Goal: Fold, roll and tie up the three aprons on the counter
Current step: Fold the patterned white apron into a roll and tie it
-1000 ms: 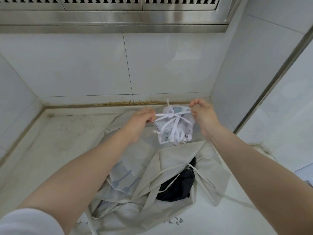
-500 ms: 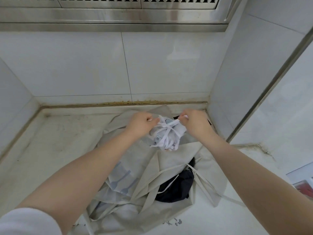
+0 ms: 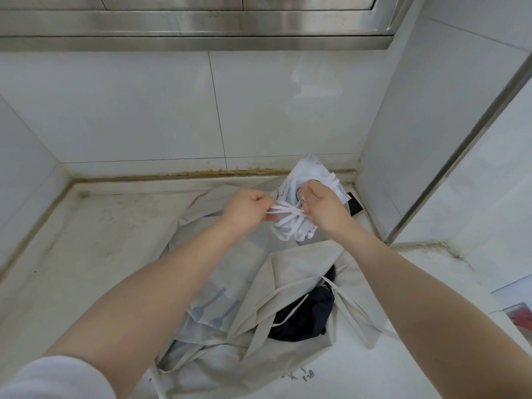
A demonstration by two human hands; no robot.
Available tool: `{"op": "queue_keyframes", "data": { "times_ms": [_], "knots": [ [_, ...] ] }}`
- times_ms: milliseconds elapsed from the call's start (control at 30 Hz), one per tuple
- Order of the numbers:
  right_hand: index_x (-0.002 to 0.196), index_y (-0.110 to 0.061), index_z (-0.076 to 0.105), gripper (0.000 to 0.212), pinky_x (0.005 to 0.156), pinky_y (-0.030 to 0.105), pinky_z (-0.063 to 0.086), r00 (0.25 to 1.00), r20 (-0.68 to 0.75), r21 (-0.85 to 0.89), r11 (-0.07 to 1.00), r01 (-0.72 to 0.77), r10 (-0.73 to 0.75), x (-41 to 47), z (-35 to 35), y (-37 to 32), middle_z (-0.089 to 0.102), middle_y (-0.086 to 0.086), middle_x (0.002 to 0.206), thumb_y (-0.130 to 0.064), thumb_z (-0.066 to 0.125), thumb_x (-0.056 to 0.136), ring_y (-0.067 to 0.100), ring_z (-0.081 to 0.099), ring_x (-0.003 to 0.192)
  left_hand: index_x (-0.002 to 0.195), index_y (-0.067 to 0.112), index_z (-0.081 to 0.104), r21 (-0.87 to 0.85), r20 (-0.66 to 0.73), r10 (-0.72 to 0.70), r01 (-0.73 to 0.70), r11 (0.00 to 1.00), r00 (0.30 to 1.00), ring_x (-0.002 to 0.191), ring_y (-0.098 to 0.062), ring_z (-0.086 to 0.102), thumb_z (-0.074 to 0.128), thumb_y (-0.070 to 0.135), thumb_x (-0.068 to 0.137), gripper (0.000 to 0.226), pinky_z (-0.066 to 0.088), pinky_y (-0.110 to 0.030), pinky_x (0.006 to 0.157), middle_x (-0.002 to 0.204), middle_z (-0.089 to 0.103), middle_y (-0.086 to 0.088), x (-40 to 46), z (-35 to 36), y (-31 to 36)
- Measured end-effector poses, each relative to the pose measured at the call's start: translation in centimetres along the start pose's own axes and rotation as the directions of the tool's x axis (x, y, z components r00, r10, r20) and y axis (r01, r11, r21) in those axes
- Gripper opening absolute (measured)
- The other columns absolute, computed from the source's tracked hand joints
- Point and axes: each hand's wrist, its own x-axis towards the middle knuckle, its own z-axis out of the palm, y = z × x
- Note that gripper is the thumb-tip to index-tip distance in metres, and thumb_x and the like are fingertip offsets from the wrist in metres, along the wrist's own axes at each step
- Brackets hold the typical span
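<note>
Pinching the white straps [image 3: 283, 212] from either side, the left hand [image 3: 247, 205] and right hand [image 3: 322, 207] hold the rolled white apron [image 3: 302, 197] right of the frame's centre, its long axis tilted from lower left to upper right. The roll sits between and behind both fists, above the grey apron [image 3: 288, 269] and dark apron [image 3: 305, 318]. Wall tiles [image 3: 383, 139] stand close at right; bare counter [image 3: 100, 240] opens toward the left.

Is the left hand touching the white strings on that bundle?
Touching. The head view shows the left hand pinching the white strings that cross the rolled bundle.
</note>
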Motion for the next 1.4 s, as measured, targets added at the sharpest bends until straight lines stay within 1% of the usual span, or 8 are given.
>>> {"op": "queue_keyframes", "data": {
  "times_ms": [300, 433, 600, 700, 767, 933, 1067, 1400],
  "knots": [
    [0.092, -0.018, 0.048, 0.012, 0.061, 0.029, 0.035, 0.977, -0.008, -0.382, 0.904, 0.194, -0.213, 0.2, -0.8, -0.4, 0.047, -0.002, 0.067, -0.015, 0.038, 0.099, 0.015, 0.042, 0.061, 0.065, 0.010, 0.054, -0.033, 0.043, -0.064, 0.065, 0.997, 0.997, 0.048, -0.012, 0.053, 0.051, 0.020, 0.096, 0.032, 0.051, -0.021, 0.052, 0.058, 0.054, -0.003, -0.3, 0.0, 4.2],
    [0.111, -0.019, 0.064, 0.029, 0.093, 0.040, 0.038, 0.941, -0.056, -0.536, 0.805, 0.254, -0.334, -0.1, -0.7, -1.0, 0.058, 0.004, 0.113, -0.015, 0.058, 0.083, 0.024, 0.048, 0.108, 0.065, 0.009, 0.047, -0.175, 0.137, -0.114, 0.138, 0.975, 0.984, 0.053, -0.017, 0.055, 0.039, 0.019, 0.099, 0.036, 0.052, -0.028, 0.060, 0.065, 0.056, -0.007, -0.8, 0.9, 6.9],
    [0.082, 0.001, 0.061, 0.014, 0.062, 0.037, 0.039, 0.817, -0.141, -0.672, 0.660, 0.337, -0.560, -1.4, -0.5, -1.5, 0.060, 0.015, 0.075, -0.005, 0.049, 0.078, 0.036, 0.057, 0.073, 0.076, 0.007, 0.056, -0.154, 0.244, -0.004, 0.042, 0.987, 0.970, 0.058, -0.015, 0.056, 0.038, 0.014, 0.098, 0.030, 0.051, -0.022, 0.058, 0.070, 0.062, -0.008, -1.6, 1.4, 8.5],
    [0.090, 0.003, 0.061, 0.023, 0.064, 0.037, 0.041, 0.863, -0.271, -0.563, 0.797, 0.217, -0.427, -1.9, -1.7, -2.9, 0.061, 0.015, 0.077, -0.005, 0.039, 0.095, 0.032, 0.057, 0.073, 0.083, 0.013, 0.059, -0.019, 0.152, 0.238, -0.238, 0.971, 0.959, 0.062, -0.009, 0.059, 0.045, 0.020, 0.097, 0.021, 0.046, -0.019, 0.059, 0.077, 0.067, 0.000, -1.9, 1.6, 9.4],
    [0.093, -0.007, 0.061, 0.031, 0.067, 0.030, 0.043, 0.916, -0.350, -0.240, 0.964, 0.112, -0.194, -2.4, -3.3, -4.5, 0.059, 0.003, 0.076, -0.024, 0.037, 0.102, 0.017, 0.057, 0.071, 0.104, 0.019, 0.054, 0.108, 0.133, 0.440, -0.454, 0.884, 0.888, 0.084, -0.006, 0.057, 0.053, 0.020, 0.092, 0.012, 0.044, -0.019, 0.073, 0.098, 0.063, 0.004, -1.5, 0.8, 9.8],
    [0.077, -0.016, 0.053, 0.031, 0.069, 0.030, 0.043, 0.992, -0.120, 0.501, 0.865, 0.024, 0.043, -4.3, -7.4, -6.5, 0.056, 0.002, 0.069, -0.026, 0.039, 0.102, 0.016, 0.052, 0.066, 0.139, 0.041, 0.014, 0.205, 0.717, 0.234, -0.520, 0.829, 0.656, 0.130, -0.001, 0.034, 0.064, 0.037, 0.061, 0.093, 0.034, -0.020, 0.104, 0.142, 0.029, 0.017, -0.8, -0.2, 11.3],
    [0.078, -0.015, 0.054, 0.026, 0.059, 0.023, 0.048, 0.996, -0.071, 0.550, 0.835, -0.008, 0.057, -6.2, -11.5, -6.6, 0.059, 0.001, 0.065, -0.022, 0.042, 0.101, 0.013, 0.055, 0.060, 0.129, 0.048, 0.014, 0.103, 0.836, 0.228, -0.551, 0.828, 0.498, 0.125, 0.011, 0.038, 0.074, 0.036, 0.059, 0.093, 0.036, -0.013, 0.099, 0.137, 0.032, 0.026, -2.8, 3.9, 13.3],
    [0.083, -0.016, 0.069, 0.023, 0.063, 0.020, 0.050, 0.971, -0.144, 0.095, 0.974, 0.203, -0.189, -10.6, -26.5, -6.7, 0.068, 0.000, 0.075, -0.025, 0.052, 0.096, 0.008, 0.062, 0.065, 0.132, 0.044, 0.036, 0.433, 0.475, 0.526, -0.708, 0.557, 0.705, 0.095, -0.008, 0.061, 0.073, 0.046, 0.071, 0.072, 0.052, -0.034, 0.084, 0.105, 0.065, 0.017, -6.6, 17.5, 19.5]
  ]
}}
